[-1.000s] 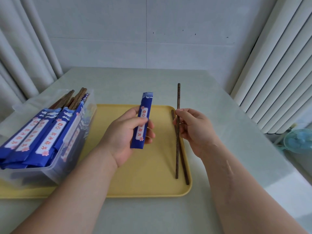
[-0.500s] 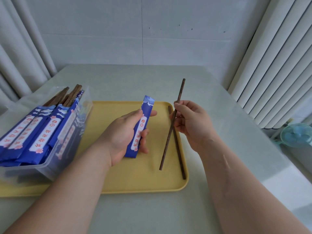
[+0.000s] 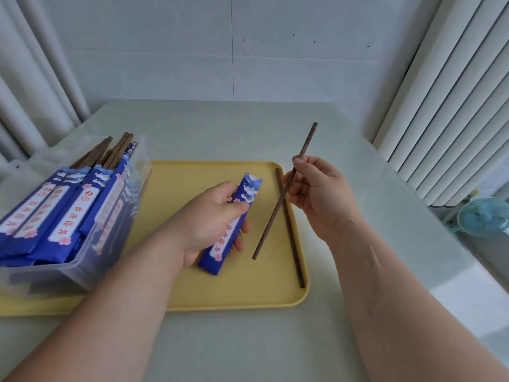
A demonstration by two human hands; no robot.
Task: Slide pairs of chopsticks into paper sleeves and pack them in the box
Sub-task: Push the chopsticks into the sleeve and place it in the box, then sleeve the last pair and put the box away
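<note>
Left hand [image 3: 209, 216]: fingers and thumb are curled round the blue paper sleeve with white label and pink blossom print [image 3: 225, 238], which is held slanted over the middle of the tray, far end up. Right hand [image 3: 319, 197]: one dark brown wooden chopstick [image 3: 269, 224] is pinched near its middle, near tip hanging just right of the sleeve and not yet in it. The second dark brown wooden chopstick [image 3: 293, 244] is left flat on the yellow plastic tray [image 3: 248, 296], close to the right rim and crossed by the held one. Whether the sleeve mouth is open cannot be told. Likely risks: the mouth is flattened by the grip, so the tip may catch and crease or tear the paper; the sleeve may be filled with one stick only. The loose stick could be knocked over the rim. The clear plastic box [image 3: 82, 271] at near left is already crowded with sleeved pairs [image 3: 66, 216], so packing room looks tight.
</note>
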